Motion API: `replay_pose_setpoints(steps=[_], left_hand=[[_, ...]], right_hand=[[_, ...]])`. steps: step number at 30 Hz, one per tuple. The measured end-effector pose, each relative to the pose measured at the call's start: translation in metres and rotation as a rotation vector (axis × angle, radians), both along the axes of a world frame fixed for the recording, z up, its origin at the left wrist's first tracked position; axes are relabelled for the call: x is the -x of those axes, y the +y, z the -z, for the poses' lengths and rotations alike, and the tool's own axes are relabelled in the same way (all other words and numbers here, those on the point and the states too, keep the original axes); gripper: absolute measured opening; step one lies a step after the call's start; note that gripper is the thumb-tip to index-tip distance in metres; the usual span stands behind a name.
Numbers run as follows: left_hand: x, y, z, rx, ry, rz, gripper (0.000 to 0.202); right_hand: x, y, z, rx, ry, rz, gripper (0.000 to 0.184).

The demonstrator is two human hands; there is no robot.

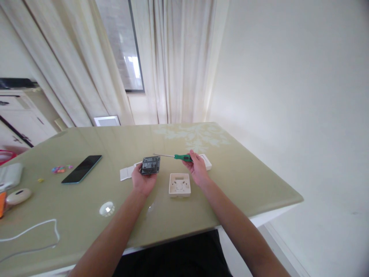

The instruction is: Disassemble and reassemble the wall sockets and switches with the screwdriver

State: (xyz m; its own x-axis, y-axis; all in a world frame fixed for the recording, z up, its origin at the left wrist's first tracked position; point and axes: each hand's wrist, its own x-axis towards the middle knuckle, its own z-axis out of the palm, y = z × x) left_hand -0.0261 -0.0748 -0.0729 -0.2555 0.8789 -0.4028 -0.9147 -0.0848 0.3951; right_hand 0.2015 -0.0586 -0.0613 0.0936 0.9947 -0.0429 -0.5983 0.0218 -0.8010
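Left to right: dark phone point(82, 169) flat, well out to the left of the left hand. Thin white pieces point(126, 173) on the tabletop point(230, 184), just beyond that hand and off its left side, part hidden behind it. Left hand point(144, 182) palm up, cupped round a dark grey module point(150, 165), thumb along its left side, other fingers mostly hidden underneath. Module sits above the palm, ribbed face showing, outline near square, so no clear long axis. Key relation: the green-handled screwdriver point(183, 157) runs almost sideways, long axis from right hand toward left, bare tip ending by the module's far edge; contact or gap, cannot tell. Module lies left of the right hand, a shaft's reach off; left hand the nearer, directly under it. White square box point(179, 185), open side up, between the hands and a little to the body side, well apart from the module. Right hand point(197, 167) pinches the handle, thumb on top, remaining fingers curled. White rounded piece point(206, 161) rests just beyond and right of that hand, partly covered by it.
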Motion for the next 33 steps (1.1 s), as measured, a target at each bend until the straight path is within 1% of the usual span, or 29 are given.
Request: replay_pose_setpoints(steps=[4,15,20,25,33], left_hand=[[0.000,0.000,0.000,-0.008,0.012,-0.005,0.035],[-0.006,-0.005,-0.010,-0.042,-0.017,0.028,0.035],[-0.007,-0.007,-0.011,-0.071,-0.025,0.034,0.038],[-0.007,-0.006,-0.009,-0.059,-0.019,0.024,0.037],[-0.003,-0.002,-0.003,-0.020,-0.005,-0.003,0.036]], right_hand=[[0.000,0.000,0.000,0.003,0.001,-0.001,0.040],[0.001,-0.002,-0.002,0.003,0.016,0.003,0.047],[0.002,-0.002,-0.002,0.010,0.024,0.009,0.044],[0.002,-0.002,-0.003,0.015,0.021,0.010,0.043],[0.002,-0.002,-0.002,0.015,0.019,0.019,0.041]])
